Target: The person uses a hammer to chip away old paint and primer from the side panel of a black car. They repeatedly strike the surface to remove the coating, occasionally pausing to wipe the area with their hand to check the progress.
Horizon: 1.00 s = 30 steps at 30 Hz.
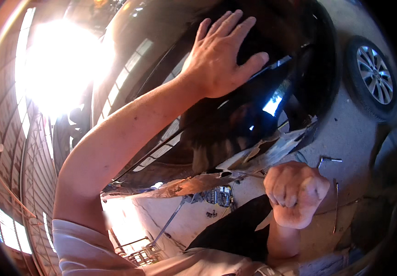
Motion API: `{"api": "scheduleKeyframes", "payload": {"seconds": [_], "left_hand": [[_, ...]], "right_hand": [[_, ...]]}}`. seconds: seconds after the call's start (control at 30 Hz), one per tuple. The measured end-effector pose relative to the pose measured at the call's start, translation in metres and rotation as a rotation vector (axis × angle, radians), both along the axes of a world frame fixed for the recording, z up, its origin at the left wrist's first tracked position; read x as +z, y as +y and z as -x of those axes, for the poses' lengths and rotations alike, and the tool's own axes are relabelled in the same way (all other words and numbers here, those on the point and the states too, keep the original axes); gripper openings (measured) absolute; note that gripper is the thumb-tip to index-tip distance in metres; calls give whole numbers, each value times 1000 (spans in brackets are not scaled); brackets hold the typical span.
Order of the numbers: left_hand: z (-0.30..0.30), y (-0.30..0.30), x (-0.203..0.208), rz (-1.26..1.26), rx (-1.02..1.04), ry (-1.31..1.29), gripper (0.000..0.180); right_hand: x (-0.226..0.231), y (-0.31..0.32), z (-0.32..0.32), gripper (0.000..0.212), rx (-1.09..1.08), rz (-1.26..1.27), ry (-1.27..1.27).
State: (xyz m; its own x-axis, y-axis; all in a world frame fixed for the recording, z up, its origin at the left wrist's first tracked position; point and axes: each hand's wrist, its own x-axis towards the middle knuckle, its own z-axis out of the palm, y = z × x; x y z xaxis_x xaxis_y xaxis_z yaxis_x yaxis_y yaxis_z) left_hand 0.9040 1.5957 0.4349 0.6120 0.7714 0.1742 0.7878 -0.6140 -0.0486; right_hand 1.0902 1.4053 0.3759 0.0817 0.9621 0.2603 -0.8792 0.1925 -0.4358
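Note:
My left hand (221,57) lies flat with fingers spread on the glossy dark body panel (198,147) of a car. My right hand (295,191) is closed in a fist beside the panel's ragged, broken lower edge (262,154). From the fist a thin metal shaft (250,174) points left to that edge. Its handle is hidden in my fingers, so the kind of tool cannot be made out. Whether the shaft's tip touches the edge is unclear.
A car wheel (375,76) with a silver rim lies at the far right. On the concrete floor are a ratchet-like tool (329,159), a slim rod-shaped tool (336,208) and a socket set (219,196). A long metal bar (170,218) slants near a metal rack (145,253).

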Motion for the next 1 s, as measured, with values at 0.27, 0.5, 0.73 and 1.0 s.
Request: {"api": "scheduleKeyframes", "payload": {"seconds": [0.27, 0.5, 0.73, 1.0], "left_hand": [[-2, -3, 3, 12, -2, 17, 76], [-2, -2, 7, 20, -1, 23, 75], [2, -1, 5, 32, 22, 19, 74], [0, -2, 6, 35, 18, 27, 74]], "right_hand": [[-5, 2, -2, 14, 58, 31, 72], [-2, 4, -17, 26, 61, 16, 117], [2, -1, -22, 22, 37, 75, -95], [-3, 4, 5, 21, -55, 89, 130]]}}
